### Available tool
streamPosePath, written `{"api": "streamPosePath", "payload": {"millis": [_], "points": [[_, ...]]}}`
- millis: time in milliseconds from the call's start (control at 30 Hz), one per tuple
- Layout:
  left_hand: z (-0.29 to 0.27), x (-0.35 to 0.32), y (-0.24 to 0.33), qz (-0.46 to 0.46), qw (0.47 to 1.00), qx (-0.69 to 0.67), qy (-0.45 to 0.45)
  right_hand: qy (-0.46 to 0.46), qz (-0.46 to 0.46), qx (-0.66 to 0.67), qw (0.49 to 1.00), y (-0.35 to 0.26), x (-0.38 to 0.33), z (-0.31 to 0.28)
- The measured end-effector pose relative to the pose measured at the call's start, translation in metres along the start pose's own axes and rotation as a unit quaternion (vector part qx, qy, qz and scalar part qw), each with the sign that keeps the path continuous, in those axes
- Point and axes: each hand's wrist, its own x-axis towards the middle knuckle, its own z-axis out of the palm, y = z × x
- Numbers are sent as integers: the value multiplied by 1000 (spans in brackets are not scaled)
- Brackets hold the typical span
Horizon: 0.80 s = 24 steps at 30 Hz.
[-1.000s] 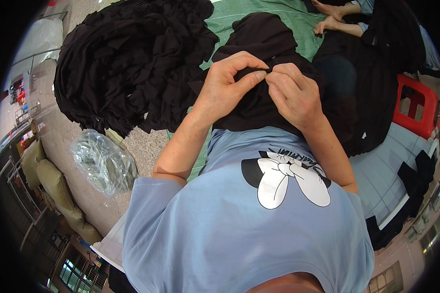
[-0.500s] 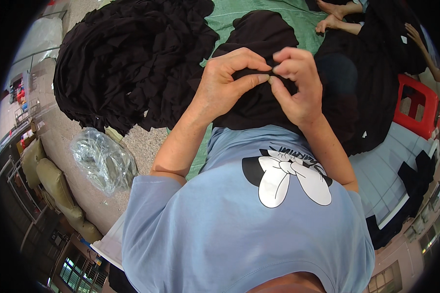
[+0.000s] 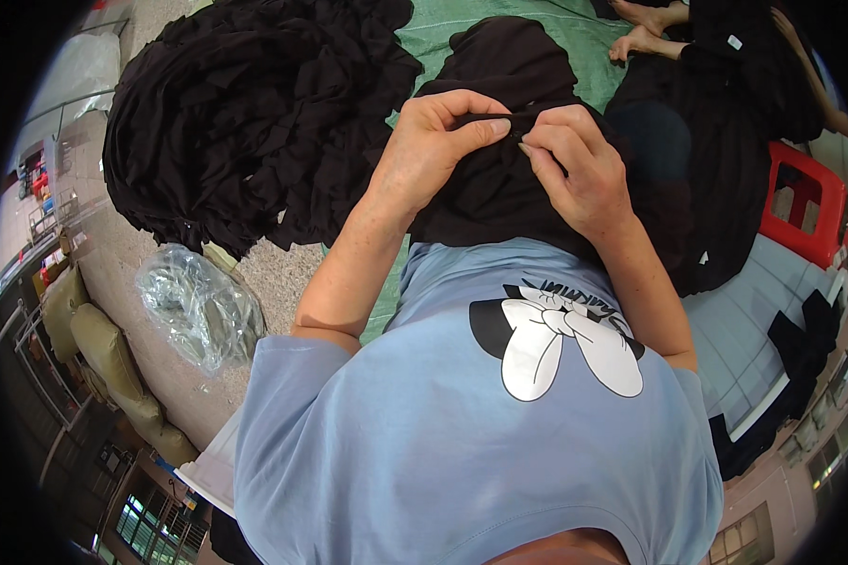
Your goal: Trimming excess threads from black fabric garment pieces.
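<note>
Both my hands pinch the top edge of a black garment (image 3: 499, 188) that lies over my lap. My left hand (image 3: 438, 141) grips a fold of it between thumb and fingers. My right hand (image 3: 575, 165) pinches the same edge right beside it, fingertips almost touching the left thumb. The cloth hangs down toward my light blue shirt (image 3: 462, 433).
A big heap of black garments (image 3: 245, 122) lies to the left on a green sheet (image 3: 462, 38). A crumpled clear plastic bag (image 3: 198, 306) lies on the floor. Another person's bare feet (image 3: 645, 33) and a red stool (image 3: 806, 212) are at the right.
Both hands have shifted slightly upward on the black garment and stay pinched together on its edge. The other person's arm at the top right has moved.
</note>
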Motion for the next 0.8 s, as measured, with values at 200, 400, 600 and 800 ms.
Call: {"api": "streamPosePath", "payload": {"millis": [200,400,600,800], "points": [[-1,-3,-2,-8,999,-41,-6,-28,17,42,999,-3,2,-7],[7,-8,4,18,1000,-4,11,-35,-6,29,999,-8,3,-9],[13,-7,2,200,959,199,31,-24,47,99,994,-8,6,-1],[11,-6,8,122,973,196,-13,-47,-36,13,998,-1,10,-6]]}}
